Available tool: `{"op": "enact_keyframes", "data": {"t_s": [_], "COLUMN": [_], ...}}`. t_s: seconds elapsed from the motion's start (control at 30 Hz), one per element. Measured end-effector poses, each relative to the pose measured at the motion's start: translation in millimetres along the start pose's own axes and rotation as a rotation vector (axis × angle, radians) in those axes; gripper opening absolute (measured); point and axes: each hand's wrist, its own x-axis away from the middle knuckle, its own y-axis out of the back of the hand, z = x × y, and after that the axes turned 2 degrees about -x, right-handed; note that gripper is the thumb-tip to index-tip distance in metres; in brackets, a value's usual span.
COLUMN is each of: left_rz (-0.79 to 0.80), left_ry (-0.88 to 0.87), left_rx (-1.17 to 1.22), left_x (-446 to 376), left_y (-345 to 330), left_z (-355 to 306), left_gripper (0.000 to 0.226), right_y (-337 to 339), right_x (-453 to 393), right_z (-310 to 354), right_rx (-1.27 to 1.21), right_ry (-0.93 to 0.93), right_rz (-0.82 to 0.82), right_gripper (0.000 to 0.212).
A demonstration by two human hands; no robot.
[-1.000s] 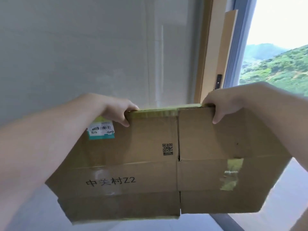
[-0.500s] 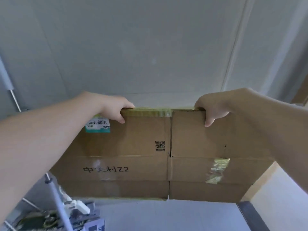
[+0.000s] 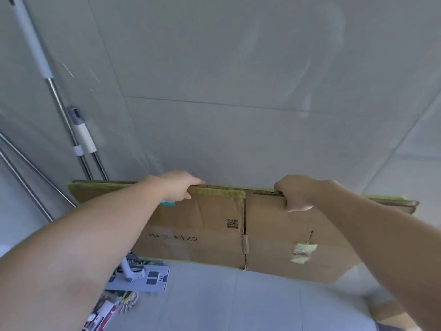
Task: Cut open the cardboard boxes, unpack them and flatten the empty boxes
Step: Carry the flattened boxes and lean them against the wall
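Note:
A flattened brown cardboard box (image 3: 210,225) stands on edge against the grey wall, its lower edge down at the floor. It shows a printed QR code, black lettering, a torn scrap of yellowish tape and a seam down the middle. My left hand (image 3: 177,186) grips its top edge left of the seam, over a teal label. My right hand (image 3: 297,194) grips the top edge right of the seam, fingers curled over the front face.
Mop handles with metal poles (image 3: 81,137) lean on the wall at the left. A grey flat mop head (image 3: 143,278) and loose clutter lie on the floor at the lower left. Another piece of cardboard (image 3: 391,311) lies at the lower right.
The view has swung left from the window to the mop corner. The flattened box has gone down with both hands on it and now rests against the wall.

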Motion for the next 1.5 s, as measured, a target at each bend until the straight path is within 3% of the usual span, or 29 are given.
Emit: {"op": "enact_keyframes", "data": {"t_s": [0.27,0.67,0.97,1.27,1.37,1.5], "left_rz": [0.049,0.134,0.114,0.019,-0.081,-0.149], "left_ry": [0.018,-0.182,-0.131,-0.099,-0.113,-0.096], "left_rx": [0.018,-0.008,0.02,0.036,-0.005,-0.061], "left_x": [-68,-164,-268,-337,-339,-325], "left_y": [-101,-302,-370,-412,-416,-426], "left_z": [11,14,27,5,4,-1], "left_gripper": [0.058,0.06,0.055,0.057,0.048,0.04], "right_y": [-102,-314,-390,-435,-436,-439], "right_x": [-84,-164,-258,-297,-300,-289], "right_z": [-14,8,-21,-59,-64,-61], "right_rx": [0.055,-0.043,-0.028,-0.031,-0.053,-0.062], "right_ry": [0.033,-0.094,-0.167,-0.264,-0.293,-0.303], "right_rz": [-0.006,0.179,0.186,0.156,0.062,0.094], "right_gripper": [0.01,0.016,0.026,0.035,0.031,0.022]}}
